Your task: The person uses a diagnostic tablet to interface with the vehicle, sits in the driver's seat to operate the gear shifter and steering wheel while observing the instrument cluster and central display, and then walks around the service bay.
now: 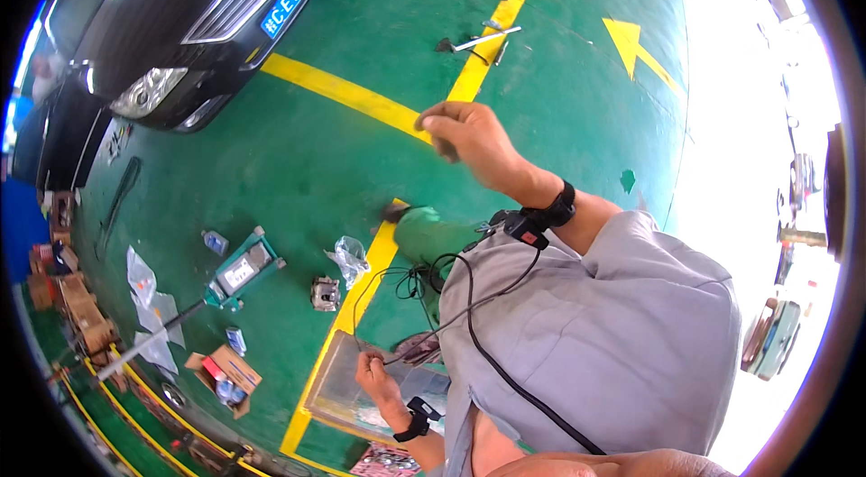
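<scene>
My right hand (471, 136) is raised over the green floor, ahead of my body, its fingers curled in. Nothing shows in it, and a black strap with a small box (526, 230) sits at that wrist. Lower down, my left hand (372, 375) is closed, thumb and fingers pinching a thin black cable (357, 322). That cable bends at the fingertips and runs back in loops beside my grey shirt (586, 333). A second black strap with a device (419, 417) is on the left wrist. Beneath this hand lies a flat, worn panel (338, 382).
A green floor jack (239, 274), a metal block-shaped part (326, 294) and a clear plastic bag (348, 259) lie on the floor. An open carton (242, 369) holds small containers. A black car (162, 17) stands at upper left. Tools (483, 41) lie on a yellow line.
</scene>
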`<state>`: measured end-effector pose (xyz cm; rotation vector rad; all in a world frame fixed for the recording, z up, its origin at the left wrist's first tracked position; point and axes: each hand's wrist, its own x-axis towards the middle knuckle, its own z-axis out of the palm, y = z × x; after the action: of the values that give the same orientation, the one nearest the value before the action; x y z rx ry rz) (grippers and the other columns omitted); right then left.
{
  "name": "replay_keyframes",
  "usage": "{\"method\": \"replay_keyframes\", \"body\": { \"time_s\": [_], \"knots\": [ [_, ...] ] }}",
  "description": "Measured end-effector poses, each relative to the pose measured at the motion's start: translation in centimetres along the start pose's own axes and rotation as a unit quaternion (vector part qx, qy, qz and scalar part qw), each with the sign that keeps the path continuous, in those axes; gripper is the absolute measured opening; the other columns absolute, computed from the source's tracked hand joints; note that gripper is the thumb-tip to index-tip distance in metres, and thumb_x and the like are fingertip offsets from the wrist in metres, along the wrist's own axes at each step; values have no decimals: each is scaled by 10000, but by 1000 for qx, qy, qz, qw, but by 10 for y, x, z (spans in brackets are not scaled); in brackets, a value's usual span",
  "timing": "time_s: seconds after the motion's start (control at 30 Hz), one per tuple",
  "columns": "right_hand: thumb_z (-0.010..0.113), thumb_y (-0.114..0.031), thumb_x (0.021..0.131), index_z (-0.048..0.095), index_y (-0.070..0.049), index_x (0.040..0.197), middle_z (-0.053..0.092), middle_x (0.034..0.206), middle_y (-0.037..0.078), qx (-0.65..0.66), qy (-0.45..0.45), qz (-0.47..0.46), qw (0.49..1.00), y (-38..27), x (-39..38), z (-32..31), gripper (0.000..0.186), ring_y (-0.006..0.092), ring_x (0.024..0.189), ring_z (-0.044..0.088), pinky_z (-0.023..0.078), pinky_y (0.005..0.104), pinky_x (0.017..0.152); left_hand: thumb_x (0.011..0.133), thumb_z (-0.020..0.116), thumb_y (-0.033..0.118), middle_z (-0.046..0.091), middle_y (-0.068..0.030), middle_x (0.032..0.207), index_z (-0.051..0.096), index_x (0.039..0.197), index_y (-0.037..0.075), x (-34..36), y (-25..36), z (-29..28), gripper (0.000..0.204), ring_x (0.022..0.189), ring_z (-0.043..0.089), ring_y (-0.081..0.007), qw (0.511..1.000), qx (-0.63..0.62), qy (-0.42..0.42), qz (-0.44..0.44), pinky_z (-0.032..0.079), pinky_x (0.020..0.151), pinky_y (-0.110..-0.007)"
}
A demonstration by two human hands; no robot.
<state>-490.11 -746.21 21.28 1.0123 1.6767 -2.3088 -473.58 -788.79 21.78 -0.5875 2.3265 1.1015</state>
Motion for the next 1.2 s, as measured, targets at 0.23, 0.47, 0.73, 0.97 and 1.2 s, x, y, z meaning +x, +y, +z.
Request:
{"method": "replay_keyframes", "body": {
  "time_s": [0.23,0.47,0.73,0.97,1.2],
  "knots": [
    [596,-166,921,666,19,991,647,719,37,44,-163,22,985,21,-3,49,209,87,602,580,479,251,567,787,458,98,501,-36,684,551,733,9,-2,-23,-47,140,666,456,-137,999,36,21,-25,375,615,-291],
    [595,-159,913,664,21,1005,660,732,43,13,-136,72,988,28,0,22,213,97,636,599,494,251,605,821,459,110,531,-65,690,558,748,-1,28,9,-40,165,671,487,-167,994,98,-53,-18,406,637,-314],
    [587,-167,933,656,36,1039,649,775,31,-10,25,87,996,5,2,-72,239,87,672,588,486,248,610,857,478,63,534,-89,679,554,763,-9,118,97,28,140,638,489,-167,967,154,-179,99,397,600,-301],
    [587,-156,947,648,33,1056,623,768,19,21,136,79,987,-21,-10,-124,226,77,673,557,466,234,614,860,493,48,498,-99,659,546,768,-10,169,159,97,121,616,481,-166,938,179,-255,150,390,582,-310],
    [572,-169,959,654,26,1044,591,752,0,-15,278,49,959,-39,-22,-208,228,73,661,524,428,222,609,868,492,66,520,-158,676,553,779,-13,206,212,198,133,606,513,-282,906,135,-327,231,407,580,-355]
  ]
}}
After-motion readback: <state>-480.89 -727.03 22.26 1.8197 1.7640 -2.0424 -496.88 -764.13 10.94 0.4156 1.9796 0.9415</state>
